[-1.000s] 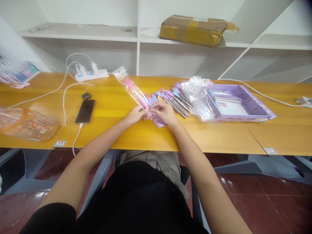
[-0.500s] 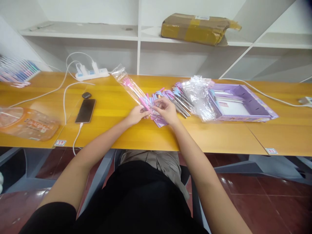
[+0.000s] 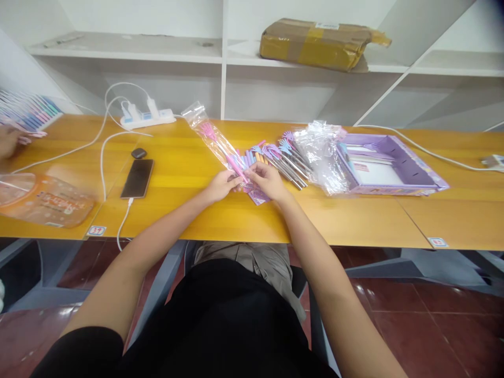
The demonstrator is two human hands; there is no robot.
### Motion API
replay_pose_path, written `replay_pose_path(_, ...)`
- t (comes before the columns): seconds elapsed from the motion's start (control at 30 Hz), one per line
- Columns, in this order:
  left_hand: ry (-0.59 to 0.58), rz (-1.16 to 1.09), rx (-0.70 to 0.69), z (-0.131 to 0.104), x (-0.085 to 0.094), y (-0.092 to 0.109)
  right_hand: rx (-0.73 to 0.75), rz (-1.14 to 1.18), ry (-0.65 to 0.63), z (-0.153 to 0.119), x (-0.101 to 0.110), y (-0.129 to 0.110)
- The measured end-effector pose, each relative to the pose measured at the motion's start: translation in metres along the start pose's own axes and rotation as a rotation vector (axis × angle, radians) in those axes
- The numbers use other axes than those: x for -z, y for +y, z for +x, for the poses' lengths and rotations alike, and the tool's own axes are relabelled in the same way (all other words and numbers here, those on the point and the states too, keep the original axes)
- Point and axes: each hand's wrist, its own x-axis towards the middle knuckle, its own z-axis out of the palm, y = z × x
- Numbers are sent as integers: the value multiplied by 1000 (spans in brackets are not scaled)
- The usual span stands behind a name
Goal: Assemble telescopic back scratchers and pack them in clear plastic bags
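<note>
A clear plastic bag (image 3: 193, 112) lies slanted across the table, with a pink hand-shaped back scratcher (image 3: 220, 148) inside it. My left hand (image 3: 223, 186) pinches the bag's near end by the pink handle. From the other side, my right hand (image 3: 264, 180) pinches at the same end, thumb and fingers closed. Under and beside my hands is a purple printed card (image 3: 258, 196). Past my right fingers lie several purple and blue back scratchers (image 3: 289, 160) with metal rods, and short coloured handles (image 3: 252, 156). Exactly what my fingertips grip is partly hidden.
Right of the scratchers are a pile of clear bags (image 3: 323, 157) and a purple box (image 3: 401, 163). Leftward lie a phone (image 3: 137, 178) on a cable, a power strip (image 3: 149, 121) and an orange package (image 3: 59, 202). Another person's hand (image 3: 8, 140) is at the far left.
My right hand has shifted slightly left and down along the bag's near end, its fingers lower. Another person's hand has come in at the far left edge.
</note>
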Motion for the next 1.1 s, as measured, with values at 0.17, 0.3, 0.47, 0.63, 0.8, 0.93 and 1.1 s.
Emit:
replay_pose_path(0.17, 26, -12, 10, -1, -2, 1, 28, -68, 10, 2, 2, 2)
replay_pose_path(0.3, 38, 2, 31, 0, -2, 2, 25, -101, 7, 1, 3, 2)
replay_pose_path(0.47, 44, -5, 31, 0, -2, 2, 25, -135, 4, 1, 4, 1)
replay_pose_path(0.63, 46, -4, 43, 0, -1, 0, 31, -127, 6, 1, 4, 2)
replay_pose_path(0.8, 20, 6, 68, -1, -2, -1, 7, -29, -23, 1, 2, 4)
replay_pose_path(0.93, 17, 11, 76, -1, -4, -1, -3, -24, -30, 1, 1, 5)
replay_pose_path(1.1, 13, 20, 68, -1, -3, -1, 1, -37, -23, 1, 1, 4)
